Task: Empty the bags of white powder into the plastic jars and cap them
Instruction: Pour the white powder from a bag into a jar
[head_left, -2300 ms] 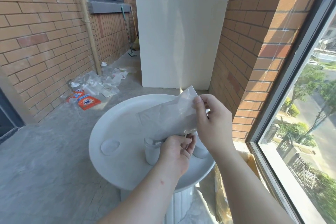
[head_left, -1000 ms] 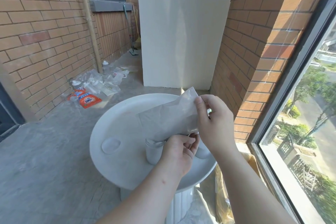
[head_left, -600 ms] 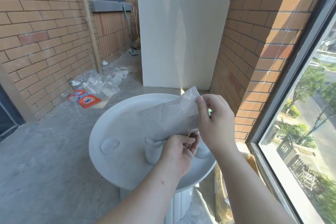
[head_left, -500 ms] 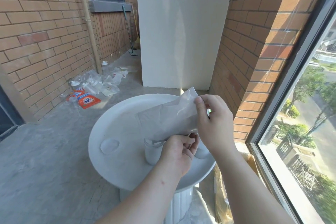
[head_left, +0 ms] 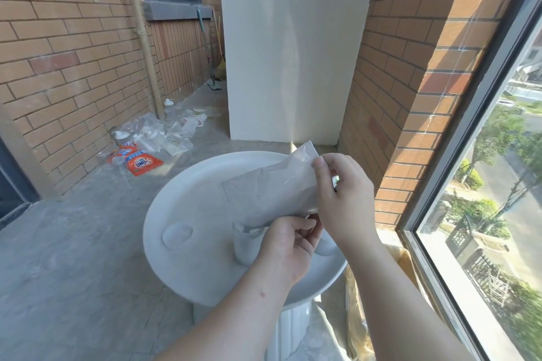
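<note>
Bare arms and bare hands, both sides!
Left forearm (head_left: 234,316) at 6 o'clock, bare up to the left hand (head_left: 286,246), one small spot above the wrist; right forearm (head_left: 396,302) at 5 o'clock, bare too, right hand (head_left: 343,199) showing a short, plain nail.

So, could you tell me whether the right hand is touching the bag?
Touching. The head view shows the right hand pinching the bag at its upper edge.

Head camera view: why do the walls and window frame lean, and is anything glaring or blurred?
Head view: the wide lens tilts the window frame and brick wall; daylight enters at right, with a faint pale streak on the white panel; the table lies in even shade; the bag is sharp, no harsh glare.
</note>
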`<control>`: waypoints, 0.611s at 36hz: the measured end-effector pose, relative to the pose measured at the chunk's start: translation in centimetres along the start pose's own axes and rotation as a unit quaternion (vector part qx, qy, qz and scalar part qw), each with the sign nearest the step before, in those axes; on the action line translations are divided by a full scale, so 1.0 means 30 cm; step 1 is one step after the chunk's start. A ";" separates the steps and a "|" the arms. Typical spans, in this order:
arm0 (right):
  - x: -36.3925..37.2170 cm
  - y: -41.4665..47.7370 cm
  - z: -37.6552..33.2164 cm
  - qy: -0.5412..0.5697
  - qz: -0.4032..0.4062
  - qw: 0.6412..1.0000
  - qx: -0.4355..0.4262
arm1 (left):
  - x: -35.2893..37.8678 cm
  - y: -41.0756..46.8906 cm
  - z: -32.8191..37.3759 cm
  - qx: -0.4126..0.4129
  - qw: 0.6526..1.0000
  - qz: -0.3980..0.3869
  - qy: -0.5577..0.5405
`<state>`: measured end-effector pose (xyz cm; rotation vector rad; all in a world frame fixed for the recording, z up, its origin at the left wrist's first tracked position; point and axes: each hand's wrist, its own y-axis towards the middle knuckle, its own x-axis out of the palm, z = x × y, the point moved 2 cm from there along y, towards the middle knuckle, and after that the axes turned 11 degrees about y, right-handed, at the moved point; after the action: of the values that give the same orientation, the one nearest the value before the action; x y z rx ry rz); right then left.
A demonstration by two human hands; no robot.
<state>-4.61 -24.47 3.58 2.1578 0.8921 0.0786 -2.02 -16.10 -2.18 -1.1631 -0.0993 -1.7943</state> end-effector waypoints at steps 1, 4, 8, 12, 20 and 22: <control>-0.001 0.000 -0.001 0.000 0.000 1.000 0.000 | 0.004 -0.003 0.000 0.002 1.000 -0.007 -0.002; -0.003 -0.001 -0.002 -0.001 -0.002 1.000 0.000 | 0.012 -0.007 0.000 0.007 1.000 -0.020 -0.002; -0.006 0.002 0.000 0.001 -0.004 1.000 0.005 | 0.022 -0.015 0.003 0.010 0.999 -0.043 0.001; -0.008 0.003 0.003 0.002 -0.006 1.000 0.008 | 0.023 -0.017 0.001 0.014 0.999 -0.050 -0.002; -0.020 0.003 0.015 -0.012 -0.015 1.000 0.012 | 0.022 -0.006 -0.003 0.017 0.998 -0.056 0.002; -0.027 0.002 0.019 -0.013 -0.018 1.000 0.014 | 0.022 -0.003 -0.006 0.020 0.998 -0.061 0.002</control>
<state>-4.99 -25.39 3.41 2.1638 0.9222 0.0201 -2.26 -16.57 -1.75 -1.1459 -0.2065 -1.8922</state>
